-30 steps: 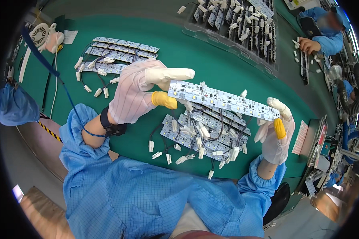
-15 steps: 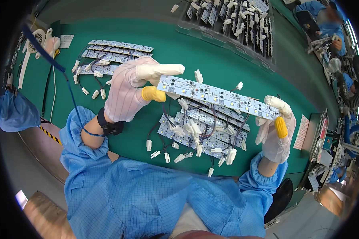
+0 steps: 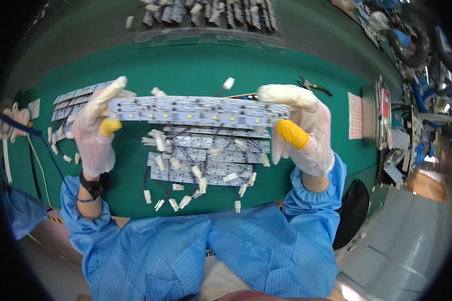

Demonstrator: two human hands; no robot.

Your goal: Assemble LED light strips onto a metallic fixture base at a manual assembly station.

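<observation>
Holding a long LED strip board level over the green counter

Wearing blue sleeves [image 3: 186,251] that fill the near edge of the view, the person has both forearms reaching up from below, the left wrist ringed by a dark strap [image 3: 94,183]. Both hands are in white gloves with yellow fingertip caps. The left hand [image 3: 98,130] closes its grip on the left end of the LED strip board [image 3: 198,110], yellow-capped thumb below the board's edge and fingers behind and above it. The right hand [image 3: 299,130] is clamped on the right end the same way, yellow thumb tip in front and the fingers curled over the top. The board runs nearly level between the two hands, held up above the counter [image 3: 311,75], its face with rows of small pale squares turned toward the camera.

Just beneath it on the counter lies a loose pile of similar strip boards [image 3: 206,160], stacked unevenly, with thin dark wires and white plug connectors [image 3: 178,200] trailing off their near side. Left of the left hand another small stack of strips [image 3: 70,100] rests flat, with a few loose white connectors near it. Beyond the right hand a pair of dark-handled cutters [image 3: 311,86] lies on the green surface. At the far edge a clear tray [image 3: 211,35] carries more boards in a row.
</observation>
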